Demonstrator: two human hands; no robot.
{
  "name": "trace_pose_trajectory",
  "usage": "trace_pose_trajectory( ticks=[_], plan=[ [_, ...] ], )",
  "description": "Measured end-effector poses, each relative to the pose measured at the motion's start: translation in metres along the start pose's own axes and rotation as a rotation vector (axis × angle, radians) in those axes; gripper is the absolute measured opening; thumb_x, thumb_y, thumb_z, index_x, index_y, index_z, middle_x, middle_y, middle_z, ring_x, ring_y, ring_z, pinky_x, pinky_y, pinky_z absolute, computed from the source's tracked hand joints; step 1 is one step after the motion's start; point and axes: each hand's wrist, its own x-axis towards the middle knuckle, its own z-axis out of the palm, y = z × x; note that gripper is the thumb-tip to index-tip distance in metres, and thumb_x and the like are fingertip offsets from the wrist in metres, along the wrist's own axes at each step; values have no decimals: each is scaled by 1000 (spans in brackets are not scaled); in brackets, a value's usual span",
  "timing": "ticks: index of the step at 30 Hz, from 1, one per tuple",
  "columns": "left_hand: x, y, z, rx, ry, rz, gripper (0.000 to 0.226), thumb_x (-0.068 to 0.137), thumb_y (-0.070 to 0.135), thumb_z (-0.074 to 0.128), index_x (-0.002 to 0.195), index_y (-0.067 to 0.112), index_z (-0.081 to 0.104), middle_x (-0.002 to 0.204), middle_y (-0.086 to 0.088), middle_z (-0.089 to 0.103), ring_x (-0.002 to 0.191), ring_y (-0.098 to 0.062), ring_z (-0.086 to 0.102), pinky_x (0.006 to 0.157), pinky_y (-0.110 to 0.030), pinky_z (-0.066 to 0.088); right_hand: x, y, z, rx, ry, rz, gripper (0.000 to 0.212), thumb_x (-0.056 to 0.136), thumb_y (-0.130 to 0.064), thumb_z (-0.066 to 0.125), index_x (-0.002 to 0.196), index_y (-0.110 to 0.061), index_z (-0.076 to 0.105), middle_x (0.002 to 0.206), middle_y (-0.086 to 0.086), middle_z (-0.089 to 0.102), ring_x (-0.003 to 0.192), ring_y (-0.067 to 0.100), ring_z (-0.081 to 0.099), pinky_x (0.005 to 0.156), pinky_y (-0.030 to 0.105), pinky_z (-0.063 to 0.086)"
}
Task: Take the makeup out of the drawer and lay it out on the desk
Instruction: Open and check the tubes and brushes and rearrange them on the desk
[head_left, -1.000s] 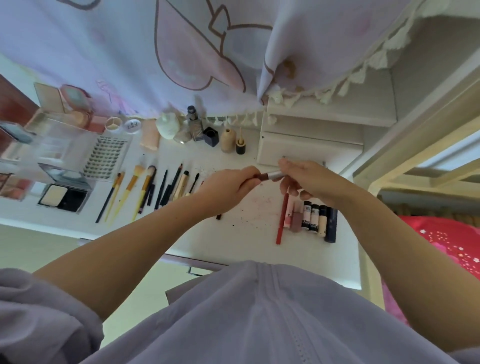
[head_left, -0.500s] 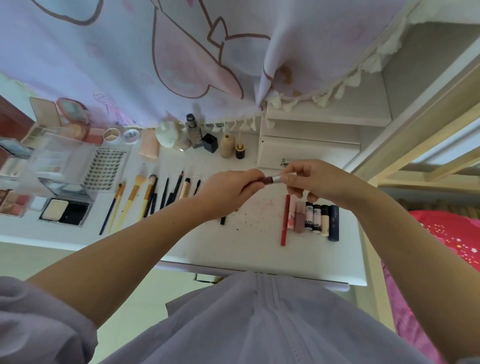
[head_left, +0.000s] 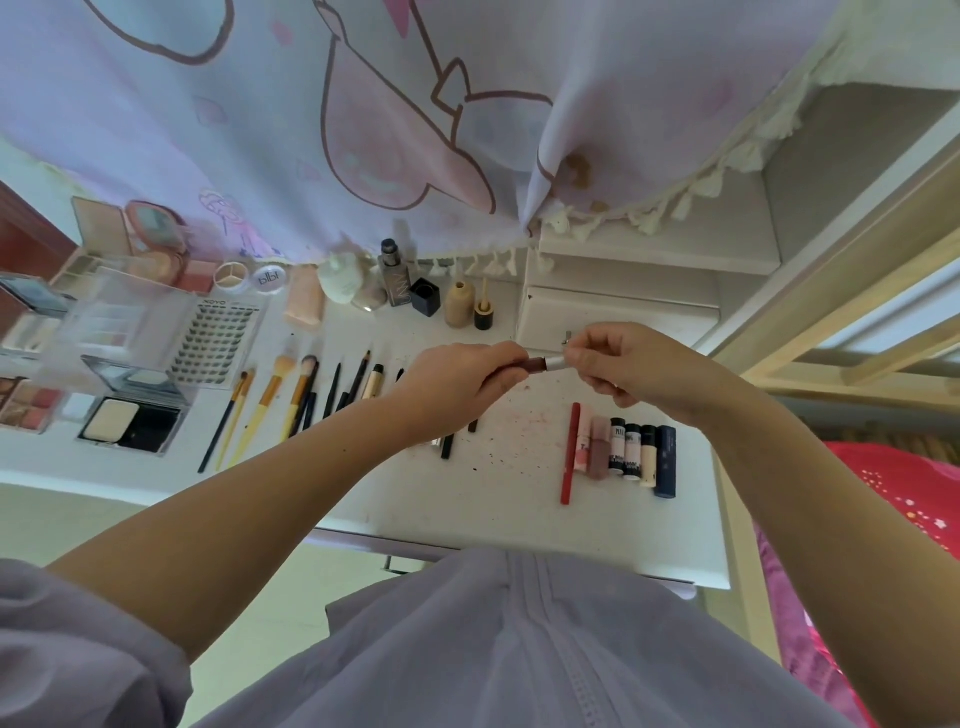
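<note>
On the worktop we keep brushes and tubes sorted in rows. Above the gap between them, our left hand and right hand each pinch one end of the lipstick, probably seating its cap before placing.

Desk: smooth white laminate look, matt, speckled with reddish powder just left of the red pencil, itself glossy. Stick above the desk: dark maroon body, shiny metallic end. Brushes on desk's left: wood-look handles. Eyelash tray behind them: clear glossy plastic. Curtain over desk's back: soft printed cloth.
</note>
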Motion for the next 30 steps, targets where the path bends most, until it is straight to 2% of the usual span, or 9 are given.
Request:
trace_pose_trajectory(
  ticks=[2,5,9,13,18,22,24,27,30],
  plan=[
    [-1,-1,-1,-12,6,-8,23,97,37,40,110,28,56,60,18,43,52,-2,43,49,-24,37,0,-1,-1,0,-1,12,23,94,-37,53,91,-18,65,56,-9,53,49,5,43,47,17,36],
    [-1,0,-2,-14,-3,-15,23,97,37,39,111,28,56,61,18,44,52,-3,43,50,-27,40,-2,1,-4,54,-26,44,37,97,-41,44,88,-13,67,52,-6,50,45,7,38,43,18,32],
    [0,3,0,-5,-25,-10,26,97,37,38,113,26,55,62,16,45,54,-4,43,51,-26,39,-4,2,-8,2,-36,-9,16,94,-28,55,87,-17,65,59,-9,57,50,3,47,48,17,38],
    [2,5,1,-27,-1,4,25,98,36,39,113,25,55,62,17,44,54,-4,43,50,-23,36,-6,4,-13,113,-28,74,42,96,-43,45,89,-9,70,53,-4,55,44,7,42,42,17,34],
    [2,8,3,-24,-4,12,25,98,36,39,112,25,55,65,15,46,55,-5,44,50,-23,37,-9,6,-19,119,-51,23,13,91,-26,60,89,-15,66,61,-8,61,53,4,50,48,16,41],
    [1,9,3,-38,10,8,24,98,36,39,113,26,55,64,16,45,55,-3,43,49,-21,34,-7,7,-15,172,-42,78,40,93,-43,49,87,-8,68,53,-4,54,44,7,41,41,16,35],
    [2,9,3,-16,2,11,25,98,37,39,114,26,55,65,16,45,55,-3,43,50,-22,36,-8,8,-14,176,-60,64,35,95,-37,49,86,-8,66,52,-4,50,44,8,38,41,16,33],
    [-1,7,3,-8,-3,15,26,98,36,39,115,24,55,66,15,46,55,-3,42,50,-20,34,-9,8,-15,160,-79,25,14,92,-26,58,90,-13,65,61,-7,58,52,4,48,47,16,40],
    [-2,5,3,-16,10,15,25,97,36,40,114,25,55,67,15,47,55,-3,43,49,-19,32,-9,6,-14,157,-65,42,25,92,-36,55,91,-14,68,64,-6,62,52,3,50,46,16,40]
  ],
)
